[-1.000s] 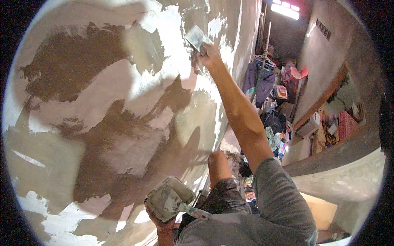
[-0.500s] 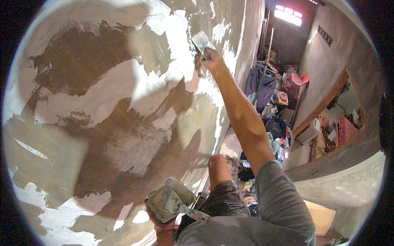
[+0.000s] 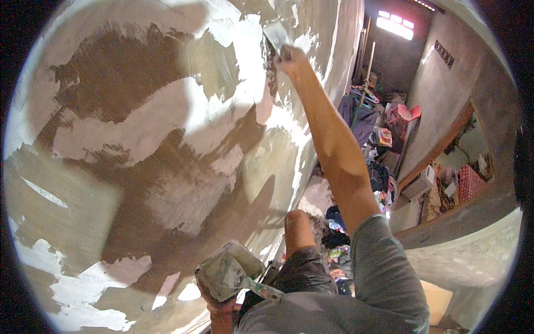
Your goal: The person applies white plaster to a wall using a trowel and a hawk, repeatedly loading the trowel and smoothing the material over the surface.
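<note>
Right hand (image 3: 292,57) raised at arm's length, fingers clenched on a flat putty blade (image 3: 276,37) pressed to the patchy wall (image 3: 139,167) — white filler over brown. Left hand (image 3: 218,303), low, grips a plaster-caked pan (image 3: 229,270) from beneath — near the wall.

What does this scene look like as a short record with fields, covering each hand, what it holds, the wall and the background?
Right hand: raised at arm's length, gripping a putty knife whose blade lies against the wall
Left hand: low by the body, holding a putty-smeared tray from below
Wall: grey-brown plaster with irregular white patches of putty
Person's knee: bent, close to the wall
Background: clothes pile and a pink item under a bright window
</note>
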`<state>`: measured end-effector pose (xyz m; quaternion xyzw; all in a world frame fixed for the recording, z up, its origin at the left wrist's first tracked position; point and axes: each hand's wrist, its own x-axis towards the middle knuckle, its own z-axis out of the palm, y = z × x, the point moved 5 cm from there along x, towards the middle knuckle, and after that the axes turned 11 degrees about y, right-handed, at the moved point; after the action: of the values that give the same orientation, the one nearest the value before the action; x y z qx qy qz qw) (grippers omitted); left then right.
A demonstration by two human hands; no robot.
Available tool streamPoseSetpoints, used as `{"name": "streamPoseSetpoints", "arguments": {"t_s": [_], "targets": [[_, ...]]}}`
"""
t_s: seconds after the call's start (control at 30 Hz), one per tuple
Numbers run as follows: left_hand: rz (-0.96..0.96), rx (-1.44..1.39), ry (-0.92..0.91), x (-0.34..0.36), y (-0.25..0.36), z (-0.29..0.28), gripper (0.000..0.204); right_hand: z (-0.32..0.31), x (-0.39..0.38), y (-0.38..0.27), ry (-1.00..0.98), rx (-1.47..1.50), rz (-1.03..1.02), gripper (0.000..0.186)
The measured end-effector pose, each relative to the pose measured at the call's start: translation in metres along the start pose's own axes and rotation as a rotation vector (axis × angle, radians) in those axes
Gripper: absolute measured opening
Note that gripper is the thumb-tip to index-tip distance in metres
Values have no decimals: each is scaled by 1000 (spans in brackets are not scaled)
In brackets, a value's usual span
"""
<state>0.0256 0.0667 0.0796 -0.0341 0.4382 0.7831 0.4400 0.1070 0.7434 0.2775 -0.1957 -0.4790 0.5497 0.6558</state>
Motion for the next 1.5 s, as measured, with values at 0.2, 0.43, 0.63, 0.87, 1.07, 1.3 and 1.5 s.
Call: {"name": "streamPoseSetpoints", "arguments": {"t_s": [0.2,0.43,0.63,0.87,1.07,1.3,1.5], "targets": [[86,-168,18,-22,17,-15,64,69,-88,-85,-81,-1300,-446,29],[745,552,-84,-46,28,-13,79,-83,-269,101,259,-254,508,22],[305,59,-93,-51,23,-18,71,-80,-377,184,470,622,934,12],[75,-106,167,-39,9,-37,67,-77,-367,219,541,595,949,25],[422,406,178,-44,18,-29,69,-29,-346,182,417,631,870,22],[119,-18,151,-35,11,-35,69,-30,-334,171,360,575,803,12],[104,-31,175,-27,8,-35,67,-52,-327,188,157,499,686,5]]}}
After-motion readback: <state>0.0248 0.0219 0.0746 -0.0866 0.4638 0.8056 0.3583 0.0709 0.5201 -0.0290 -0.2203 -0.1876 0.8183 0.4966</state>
